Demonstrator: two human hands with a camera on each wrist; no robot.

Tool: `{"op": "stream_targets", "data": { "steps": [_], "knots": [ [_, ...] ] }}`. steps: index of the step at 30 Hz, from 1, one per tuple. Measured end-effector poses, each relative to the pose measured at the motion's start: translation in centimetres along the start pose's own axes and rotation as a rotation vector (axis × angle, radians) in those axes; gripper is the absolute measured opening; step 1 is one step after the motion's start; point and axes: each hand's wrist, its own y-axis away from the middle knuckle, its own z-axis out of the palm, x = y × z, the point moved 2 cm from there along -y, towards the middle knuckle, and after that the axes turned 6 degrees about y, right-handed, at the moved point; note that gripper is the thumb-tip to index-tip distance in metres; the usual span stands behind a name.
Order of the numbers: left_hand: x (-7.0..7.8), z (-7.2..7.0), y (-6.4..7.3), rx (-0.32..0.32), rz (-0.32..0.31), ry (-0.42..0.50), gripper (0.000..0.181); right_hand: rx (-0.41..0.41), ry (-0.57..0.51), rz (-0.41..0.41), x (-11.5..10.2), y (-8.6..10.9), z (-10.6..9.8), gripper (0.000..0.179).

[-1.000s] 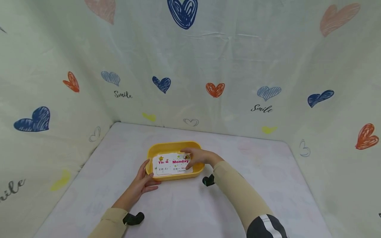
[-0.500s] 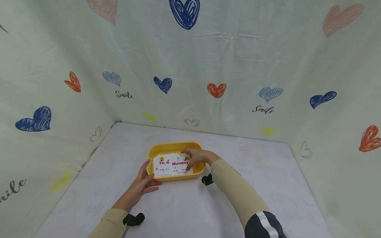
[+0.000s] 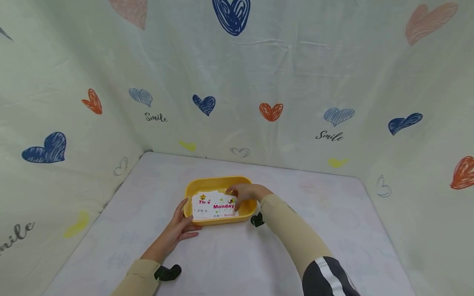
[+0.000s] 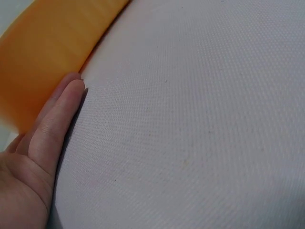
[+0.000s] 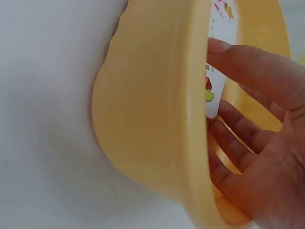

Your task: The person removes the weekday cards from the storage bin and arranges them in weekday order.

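Note:
A yellow plastic tray point(image 3: 211, 182) lies on the table, holding a stack of white printed word cards. The top card, marked Monday point(image 3: 224, 212), overlaps a card with "Th" showing point(image 3: 199, 209) and a sliver of another. My left hand point(image 3: 175, 229) grips the tray's left end, thumb at the rim; in the left wrist view its fingers point(image 4: 52, 129) lie along the outer wall. Reaching into the right end, my right hand point(image 3: 247, 195) pinches the Monday card's right edge. The right wrist view shows the thumb point(image 5: 248, 62) over the card point(image 5: 217, 90) and the other fingers by its edge.
A white cloth covers the table point(image 3: 229, 263). Behind and at both sides hangs a pale curtain point(image 3: 296, 82) printed with hearts and "Smile". A dark strap piece point(image 3: 168, 272) sticks out at the left wrist, another point(image 3: 257, 220) at the right.
The Monday card has slid a little left and down in the tray, covering more of the cards under it. My right fingers curl more. The left hand keeps its hold.

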Motion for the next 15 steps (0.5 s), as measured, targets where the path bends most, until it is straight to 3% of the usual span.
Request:
{"op": "stream_targets", "data": {
  "steps": [6,15],
  "knots": [
    [-0.14,0.23,-0.24,-0.004,0.001,-0.01,0.071,0.014,0.001,0.024,0.46,0.12,-0.1,0.063],
    [-0.15,0.09,-0.18,0.0,-0.001,-0.013,0.069,0.036,0.038,-0.08,0.21,0.15,-0.19,0.058]
  ]
}}
